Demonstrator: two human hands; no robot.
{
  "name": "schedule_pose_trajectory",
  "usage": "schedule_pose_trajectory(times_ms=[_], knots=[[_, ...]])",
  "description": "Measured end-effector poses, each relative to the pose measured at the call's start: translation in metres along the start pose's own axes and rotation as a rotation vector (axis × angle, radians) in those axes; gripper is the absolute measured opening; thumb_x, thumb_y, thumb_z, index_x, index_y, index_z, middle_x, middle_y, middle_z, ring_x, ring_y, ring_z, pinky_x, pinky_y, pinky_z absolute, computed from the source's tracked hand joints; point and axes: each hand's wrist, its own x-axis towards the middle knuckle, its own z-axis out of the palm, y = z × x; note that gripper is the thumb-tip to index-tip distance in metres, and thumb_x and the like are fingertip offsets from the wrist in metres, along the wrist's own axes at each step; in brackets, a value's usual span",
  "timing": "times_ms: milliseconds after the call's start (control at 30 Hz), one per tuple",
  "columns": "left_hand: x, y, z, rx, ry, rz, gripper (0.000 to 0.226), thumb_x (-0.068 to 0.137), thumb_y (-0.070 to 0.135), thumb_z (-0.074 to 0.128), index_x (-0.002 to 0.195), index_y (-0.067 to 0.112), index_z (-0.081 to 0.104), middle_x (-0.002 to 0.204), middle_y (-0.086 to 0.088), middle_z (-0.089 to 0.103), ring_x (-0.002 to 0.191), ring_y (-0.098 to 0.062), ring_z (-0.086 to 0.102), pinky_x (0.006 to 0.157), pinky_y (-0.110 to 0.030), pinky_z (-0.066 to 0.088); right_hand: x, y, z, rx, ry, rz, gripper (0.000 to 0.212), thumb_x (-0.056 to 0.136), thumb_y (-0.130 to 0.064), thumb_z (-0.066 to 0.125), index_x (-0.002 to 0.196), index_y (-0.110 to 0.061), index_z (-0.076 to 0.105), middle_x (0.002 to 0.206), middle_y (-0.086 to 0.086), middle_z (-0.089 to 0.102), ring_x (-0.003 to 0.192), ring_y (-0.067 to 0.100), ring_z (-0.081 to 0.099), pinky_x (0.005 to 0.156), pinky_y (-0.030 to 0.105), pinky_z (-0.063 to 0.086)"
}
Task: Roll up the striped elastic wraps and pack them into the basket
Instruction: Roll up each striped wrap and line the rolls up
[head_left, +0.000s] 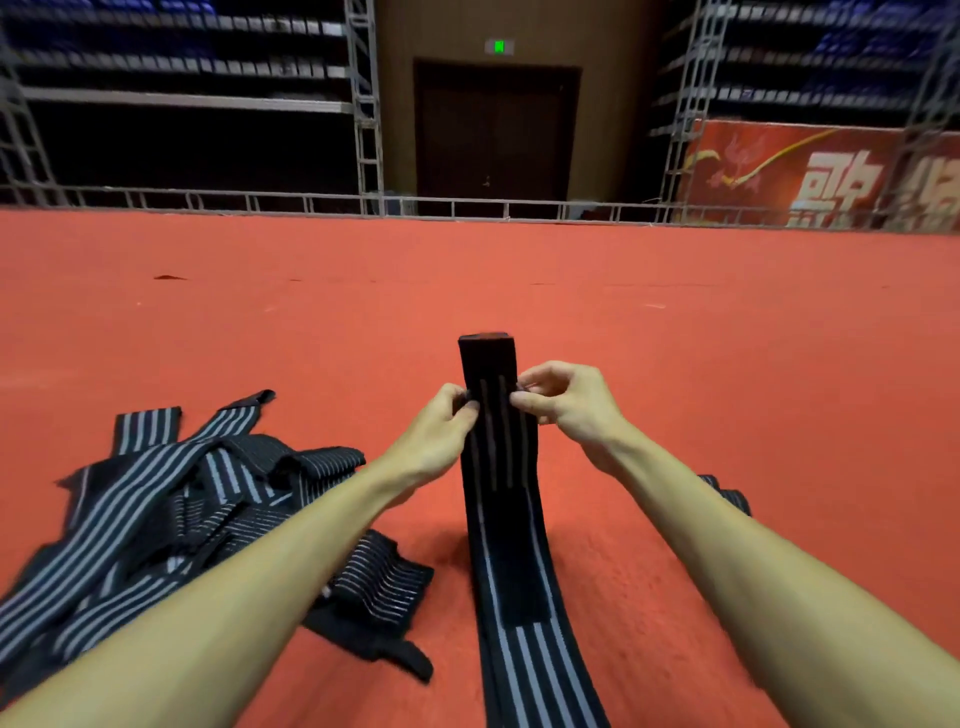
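Note:
A long black elastic wrap (501, 519) with grey stripes runs up the middle of the view, stretched out from the bottom edge to its dark far end. My left hand (441, 431) pinches its left edge and my right hand (563, 402) pinches its right edge, both near the far end. A tangled pile of several more striped wraps (197, 525) lies on the red floor to my left. Part of another wrap (727, 493) peeks out behind my right forearm. No basket is in view.
Red carpet (675, 338) spreads ahead to a low metal railing (467, 208). Beyond it stand truss towers, dark seating tiers, a dark door and a red banner (810, 176) at the right.

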Motion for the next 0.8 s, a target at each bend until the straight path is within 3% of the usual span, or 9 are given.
schedule_pose_trajectory(times_ms=[100, 267, 433, 533, 633, 700, 800], knots=[[-0.027, 0.034, -0.006, -0.038, -0.034, 0.006, 0.014, 0.103, 0.027, 0.037, 0.104, 0.021, 0.05, 0.102, -0.002, 0.063, 0.089, -0.016, 0.062, 0.081, -0.042, 0.052, -0.026, -0.038, -0.011, 0.117, -0.068, 0.058, 0.011, 0.08, -0.003, 0.073, 0.083, -0.009, 0.064, 0.073, 0.005, 0.06, 0.06, 0.01, 0.056, 0.051, 0.019, 0.046], [-0.078, 0.092, -0.015, -0.292, -0.183, -0.087, 0.024, 0.103, 0.019, 0.037, 0.102, 0.014, 0.06, 0.092, -0.005, 0.07, 0.077, -0.017, 0.065, 0.068, -0.033, 0.052, -0.071, -0.091, -0.033, 0.334, -0.276, 0.126, 0.016, 0.077, -0.012, 0.073, 0.088, -0.008, 0.062, 0.087, 0.008, 0.066, 0.069, 0.02, 0.063, 0.066, 0.028, 0.05], [-0.113, 0.14, -0.033, -0.516, -0.341, -0.09, 0.032, 0.101, 0.019, 0.041, 0.121, 0.002, 0.058, 0.116, -0.014, 0.067, 0.105, -0.028, 0.063, 0.095, -0.041, 0.048, -0.105, -0.133, -0.047, 0.44, -0.383, -0.001, 0.023, 0.085, -0.02, 0.066, 0.103, -0.007, 0.062, 0.099, 0.009, 0.068, 0.084, 0.021, 0.067, 0.076, 0.029, 0.055], [-0.119, 0.156, -0.036, -0.593, -0.387, -0.044, 0.032, 0.1, 0.019, 0.042, 0.121, -0.001, 0.057, 0.105, -0.013, 0.069, 0.088, -0.019, 0.067, 0.084, -0.034, 0.054, -0.11, -0.15, -0.051, 0.495, -0.347, -0.067, 0.031, 0.086, -0.021, 0.064, 0.11, -0.003, 0.06, 0.102, 0.012, 0.068, 0.088, 0.024, 0.068, 0.079, 0.033, 0.057], [-0.113, 0.147, -0.03, -0.334, -0.294, -0.039, 0.03, 0.102, 0.024, 0.042, 0.113, 0.004, 0.061, 0.095, -0.008, 0.07, 0.077, -0.017, 0.067, 0.069, -0.034, 0.058, -0.104, -0.14, -0.049, 0.318, -0.209, -0.035, 0.023, 0.086, -0.019, 0.067, 0.101, -0.002, 0.062, 0.095, 0.011, 0.069, 0.08, 0.024, 0.067, 0.071, 0.032, 0.057], [-0.103, 0.128, -0.02, -0.161, -0.204, -0.022, 0.029, 0.103, 0.024, 0.039, 0.107, 0.009, 0.063, 0.095, -0.007, 0.07, 0.078, -0.019, 0.066, 0.071, -0.036, 0.056, -0.098, -0.117, -0.042, 0.161, -0.125, 0.025, 0.022, 0.086, -0.019, 0.069, 0.1, -0.002, 0.064, 0.089, 0.011, 0.067, 0.069, 0.02, 0.062, 0.058, 0.027, 0.055], [-0.085, 0.094, -0.005, -0.166, -0.106, -0.004, 0.026, 0.103, 0.023, 0.039, 0.106, 0.015, 0.064, 0.096, -0.004, 0.071, 0.08, -0.015, 0.066, 0.069, -0.031, 0.054, -0.087, -0.08, -0.031, 0.169, -0.062, 0.092, 0.028, 0.087, -0.016, 0.069, 0.108, 0.002, 0.063, 0.083, 0.012, 0.065, 0.055, 0.013, 0.058, 0.049, 0.024, 0.051]])
